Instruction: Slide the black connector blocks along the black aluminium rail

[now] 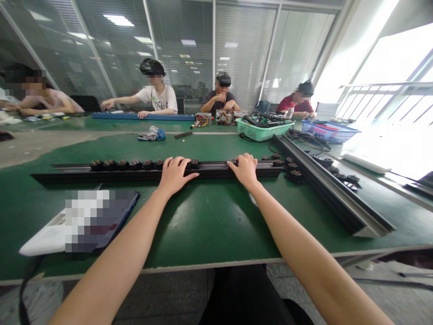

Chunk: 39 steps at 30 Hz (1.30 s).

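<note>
A long black metal channel (216, 173) lies crosswise on the green table in front of me. A row of small black socket pieces (122, 165) sits along its left half, with another black socket piece (194, 164) just right of my left hand. My left hand (175, 175) lies over the channel, its fingers curled across and its thumb spread along the near edge. My right hand (246, 170) is closed at the channel's right part, with a small black socket piece (232, 161) at its fingertips, mostly covered by the fingers.
A second black channel (338, 189) runs diagonally at right, with loose socket pieces (293, 174) beside it. A phone (117, 225) and a white object (47, 234) lie front left. Beyond are gloves (152, 134), a green basket (260, 131), a blue basket (329, 132) and several people.
</note>
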### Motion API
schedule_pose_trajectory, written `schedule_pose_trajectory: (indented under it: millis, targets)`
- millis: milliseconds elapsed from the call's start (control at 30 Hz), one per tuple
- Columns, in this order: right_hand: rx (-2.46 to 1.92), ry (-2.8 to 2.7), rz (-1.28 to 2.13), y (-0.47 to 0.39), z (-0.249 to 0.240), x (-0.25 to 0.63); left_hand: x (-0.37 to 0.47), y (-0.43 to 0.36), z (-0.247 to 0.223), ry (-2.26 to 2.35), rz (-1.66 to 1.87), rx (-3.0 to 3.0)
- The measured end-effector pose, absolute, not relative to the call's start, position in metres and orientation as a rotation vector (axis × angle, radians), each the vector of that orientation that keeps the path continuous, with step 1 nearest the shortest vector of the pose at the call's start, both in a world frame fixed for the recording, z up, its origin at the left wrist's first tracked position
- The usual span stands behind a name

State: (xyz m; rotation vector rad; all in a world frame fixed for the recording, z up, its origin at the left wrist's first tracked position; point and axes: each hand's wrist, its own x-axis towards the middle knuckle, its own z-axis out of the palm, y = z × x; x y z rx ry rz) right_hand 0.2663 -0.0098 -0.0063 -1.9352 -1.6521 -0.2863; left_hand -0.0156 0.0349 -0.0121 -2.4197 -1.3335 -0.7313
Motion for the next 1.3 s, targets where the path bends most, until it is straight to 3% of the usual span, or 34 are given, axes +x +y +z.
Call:
schedule_pose_trajectory:
  millis: [1300]
  targets:
    - [-1.927, -1.69, -0.359, -0.0109, -0.0061, 0.2691, -0.0141, 0.0316, -0.0101, -1.34, -0.734, -2.432]
